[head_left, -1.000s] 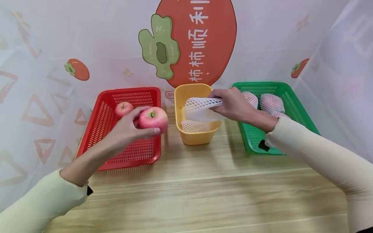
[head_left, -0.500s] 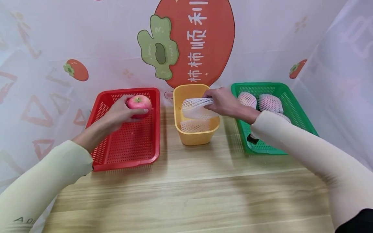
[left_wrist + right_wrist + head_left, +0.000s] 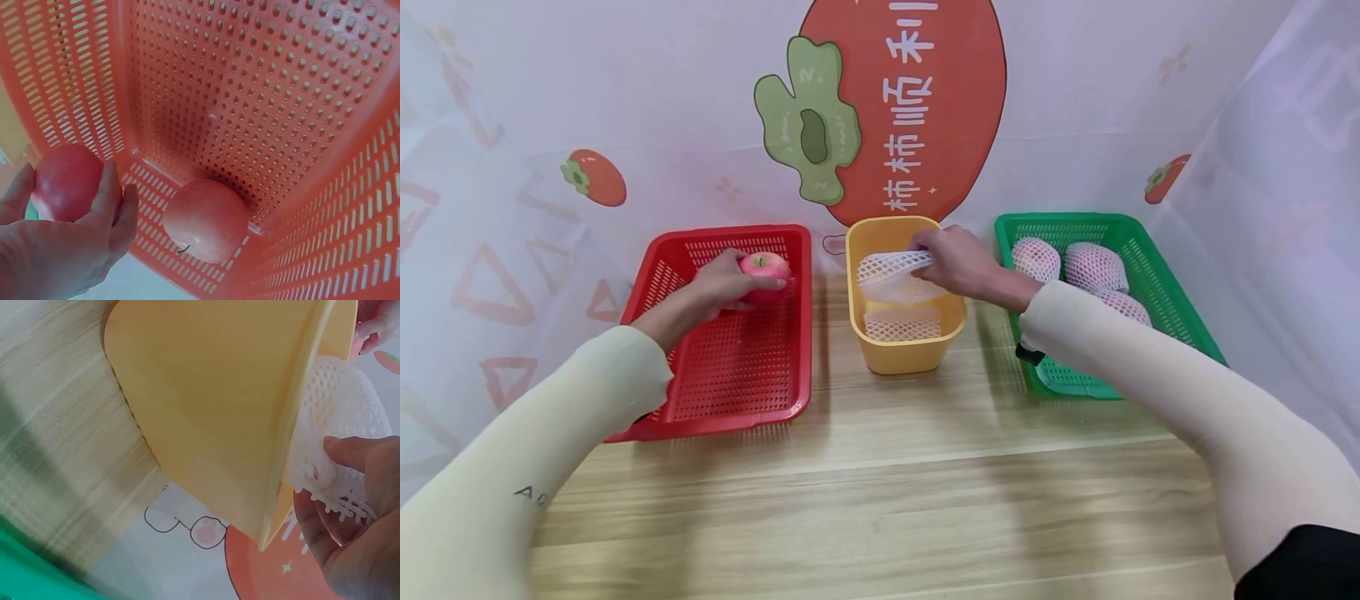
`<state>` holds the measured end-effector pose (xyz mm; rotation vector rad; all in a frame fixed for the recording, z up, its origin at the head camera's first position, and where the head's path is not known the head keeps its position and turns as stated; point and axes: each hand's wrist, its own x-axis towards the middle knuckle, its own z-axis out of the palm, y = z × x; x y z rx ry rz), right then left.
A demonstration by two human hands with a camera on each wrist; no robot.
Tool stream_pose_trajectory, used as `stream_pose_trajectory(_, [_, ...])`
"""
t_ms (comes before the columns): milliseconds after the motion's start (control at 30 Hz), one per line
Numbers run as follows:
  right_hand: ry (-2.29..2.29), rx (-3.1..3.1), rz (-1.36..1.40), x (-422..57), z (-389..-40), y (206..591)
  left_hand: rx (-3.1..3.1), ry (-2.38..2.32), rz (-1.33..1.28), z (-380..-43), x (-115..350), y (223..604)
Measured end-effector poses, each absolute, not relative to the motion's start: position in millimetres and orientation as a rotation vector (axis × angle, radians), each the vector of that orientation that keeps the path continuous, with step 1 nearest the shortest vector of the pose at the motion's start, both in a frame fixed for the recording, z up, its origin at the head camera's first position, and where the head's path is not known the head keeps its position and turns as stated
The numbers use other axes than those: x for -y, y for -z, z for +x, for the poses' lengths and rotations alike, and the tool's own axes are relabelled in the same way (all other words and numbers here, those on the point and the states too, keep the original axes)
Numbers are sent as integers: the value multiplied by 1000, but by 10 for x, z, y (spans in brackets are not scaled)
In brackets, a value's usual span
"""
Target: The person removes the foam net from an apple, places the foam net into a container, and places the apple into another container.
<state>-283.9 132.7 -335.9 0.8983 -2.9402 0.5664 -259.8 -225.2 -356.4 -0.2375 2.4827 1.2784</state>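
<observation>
My left hand point(image 3: 718, 285) holds a pink-red apple point(image 3: 767, 268) at the back of the red basket point(image 3: 741, 375), fingers and thumb round its sides. A second apple point(image 3: 206, 220) lies in a corner of that basket in the left wrist view; in the head view my hand mostly hides it. Over the yellow bin point(image 3: 904, 358), my right hand point(image 3: 961, 262) pinches the edge of a white foam net sleeve point(image 3: 886, 279). The sleeve hangs partly inside the bin's mouth, above more foam netting point(image 3: 902, 325) in the bin.
On the right stands a green basket point(image 3: 1187, 321) with several net-wrapped fruits point(image 3: 1096, 267). The containers line the back of a wooden table point(image 3: 880, 500), against a white printed cloth point(image 3: 685, 125). My right forearm passes over the green basket's near left part.
My left hand has carried the apple leftward, from beside the red basket's right rim to its back part. My right hand has shifted slightly left with the foam net sleeve.
</observation>
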Motion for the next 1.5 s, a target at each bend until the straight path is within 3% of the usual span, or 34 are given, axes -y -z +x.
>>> stream_pose_trajectory(567, [-414, 2962, 892, -1334, -2842, 3288, -2492, -1004, -165, -2780, 2163, 3712])
stream_pose_trajectory(1500, [-334, 3101, 468, -2350, -3089, 3233, -2611, -782, -167, -2915, 2048, 3880])
